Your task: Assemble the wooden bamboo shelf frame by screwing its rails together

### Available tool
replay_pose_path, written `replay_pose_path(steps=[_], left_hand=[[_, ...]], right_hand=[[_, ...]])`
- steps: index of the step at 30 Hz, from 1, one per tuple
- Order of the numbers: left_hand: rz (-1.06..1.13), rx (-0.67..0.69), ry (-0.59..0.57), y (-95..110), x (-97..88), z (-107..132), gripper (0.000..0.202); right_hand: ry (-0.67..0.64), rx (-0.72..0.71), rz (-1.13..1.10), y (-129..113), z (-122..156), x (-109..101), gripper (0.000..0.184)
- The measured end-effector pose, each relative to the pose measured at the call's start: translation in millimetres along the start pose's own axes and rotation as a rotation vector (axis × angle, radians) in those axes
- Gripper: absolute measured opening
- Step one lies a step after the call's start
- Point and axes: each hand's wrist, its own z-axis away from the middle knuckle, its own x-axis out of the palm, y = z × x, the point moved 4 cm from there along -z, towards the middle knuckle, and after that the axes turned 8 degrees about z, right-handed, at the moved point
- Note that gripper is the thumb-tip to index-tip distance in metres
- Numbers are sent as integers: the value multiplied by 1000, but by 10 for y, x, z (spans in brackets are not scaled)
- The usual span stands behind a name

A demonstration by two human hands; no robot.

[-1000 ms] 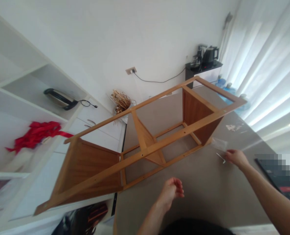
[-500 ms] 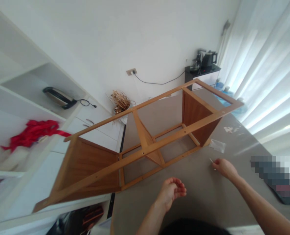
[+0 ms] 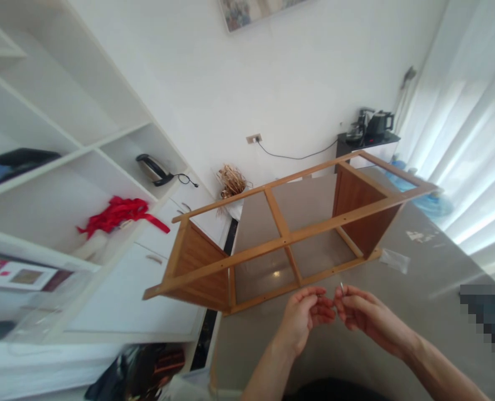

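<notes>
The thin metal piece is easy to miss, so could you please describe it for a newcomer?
Find the grey table bearing an open wooden frame. On the frame's near side is the right hand. The thin metal piece pokes up from its fingers, its silvery shine setting it apart from fingers and brown wood.

The frame (image 3: 285, 243) rests on the table (image 3: 433, 298) — before it, the left hand (image 3: 303, 317) and, just beside, the right hand (image 3: 366, 314), hex key (image 3: 342, 288) between its fingers; near the frame's right end, a packet (image 3: 395, 260). Left: shelves (image 3: 89, 149) bearing kettle (image 3: 152, 170) and ribbon (image 3: 117, 214). Behind: stalks (image 3: 231, 181), outlet (image 3: 254, 138) and, rightward, a cabinet (image 3: 346, 148).
</notes>
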Motion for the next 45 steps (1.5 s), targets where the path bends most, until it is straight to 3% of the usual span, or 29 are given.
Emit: replay_pose_path(steps=[5, 9, 20, 22, 24, 25, 28, 29, 32, 35, 40, 45], left_hand=[[-5, 74, -33, 140, 30, 237, 24], [65, 112, -93, 238, 99, 373, 22], [122, 190, -281, 512, 328, 565, 30], [19, 207, -299, 597, 353, 601, 34], [-205, 309, -264, 792, 350, 645, 39], [-361, 416, -207, 943, 338, 672, 40], [-934, 934, 134, 1516, 323, 807, 31], [-1118, 1011, 186, 1653, 343, 819, 27], [-1535, 929, 188, 1847, 360, 711, 24], [-1727, 789, 174, 1822, 312, 587, 22], [-1734, 823, 231, 1739, 253, 538, 26], [-1723, 787, 231, 1746, 226, 508, 23]], right_hand=[[98, -88, 421, -196, 41, 309, 35], [137, -202, 561, -385, 81, 526, 35], [180, -402, 974, -884, 289, 755, 30], [187, -425, 1039, -1000, 294, 783, 32], [234, -453, 1094, -1167, 258, 773, 35], [267, -477, 1118, -1270, 222, 760, 37], [336, -537, 1199, -1593, 44, 729, 44], [313, -538, 1250, -1679, -36, 738, 45], [229, -554, 1398, -1857, -263, 807, 42], [174, -561, 1531, -1913, -407, 900, 39], [161, -634, 1643, -1923, -458, 1016, 34], [138, -616, 1745, -1905, -486, 1060, 33]])
